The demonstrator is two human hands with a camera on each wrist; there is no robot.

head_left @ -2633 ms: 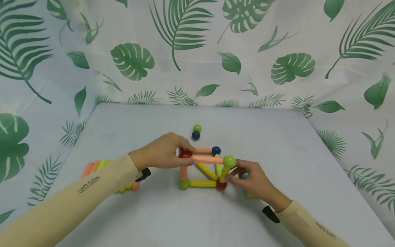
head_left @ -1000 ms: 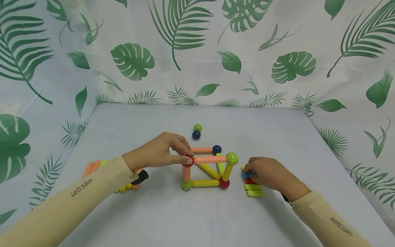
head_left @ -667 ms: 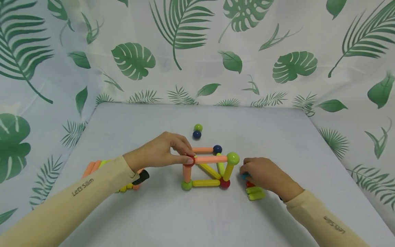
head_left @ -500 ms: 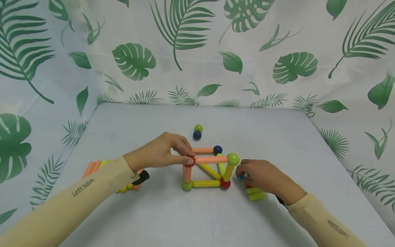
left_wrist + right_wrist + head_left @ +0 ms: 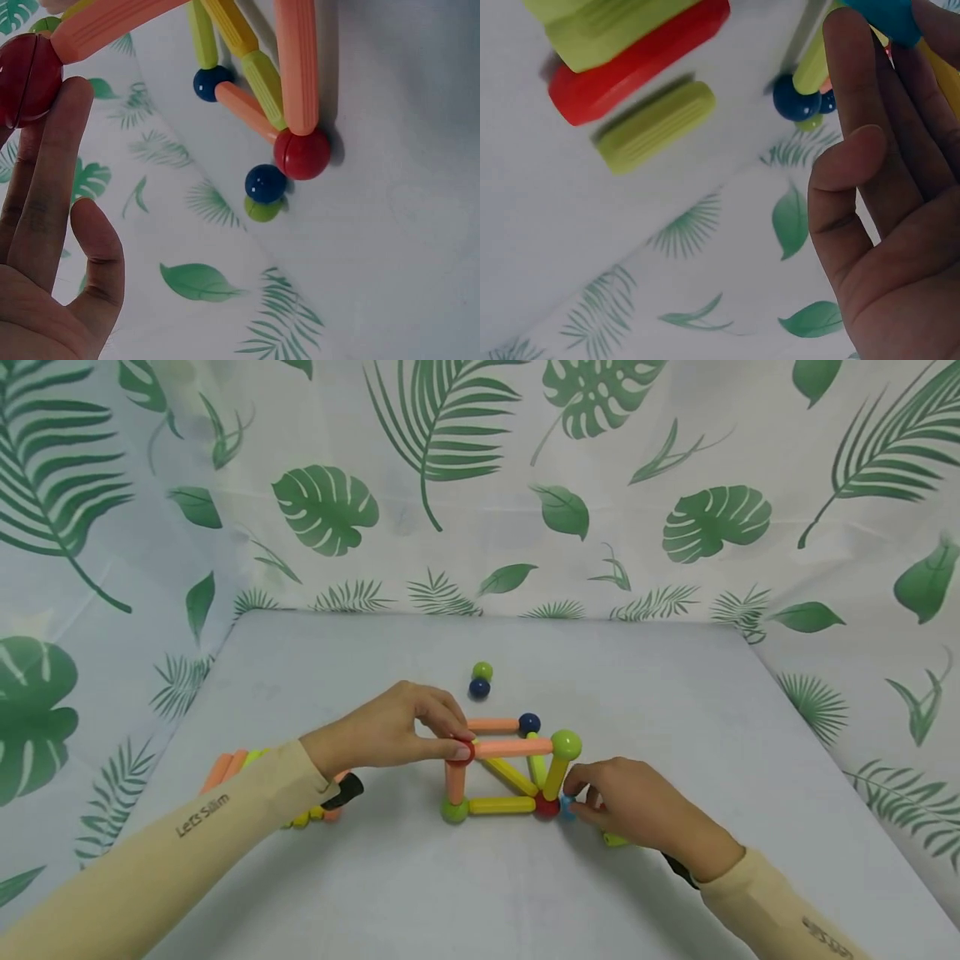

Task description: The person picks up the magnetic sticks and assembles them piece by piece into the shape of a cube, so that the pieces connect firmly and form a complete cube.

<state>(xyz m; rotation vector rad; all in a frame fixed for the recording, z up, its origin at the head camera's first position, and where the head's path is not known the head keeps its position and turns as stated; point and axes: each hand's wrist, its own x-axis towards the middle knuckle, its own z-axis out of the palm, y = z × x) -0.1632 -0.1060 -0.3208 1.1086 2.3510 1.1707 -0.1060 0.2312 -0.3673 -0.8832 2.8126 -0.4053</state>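
Observation:
My left hand pinches the upper red ball of a magnetic stick-and-ball frame. From that ball a salmon top rod runs across to a green ball, which sits on a tilted yellow rod. My right hand pinches a short blue magnetic rod between thumb and fingers. Its end lies right beside the lower red ball; whether they touch, I cannot tell. A yellow bottom rod links this ball to a green corner ball. My left fingers partly cover the frame's back left.
Beyond the frame lie a loose dark blue ball and a green one. Under the right wrist are a red rod and several lime rods. Salmon, lime and yellow rods lie partly behind the left sleeve.
My right hand left the yellow upright, picked the blue rod from the right-hand pile and carried it left to the lower red ball. My left hand shifted its hold slightly on the upper red ball.

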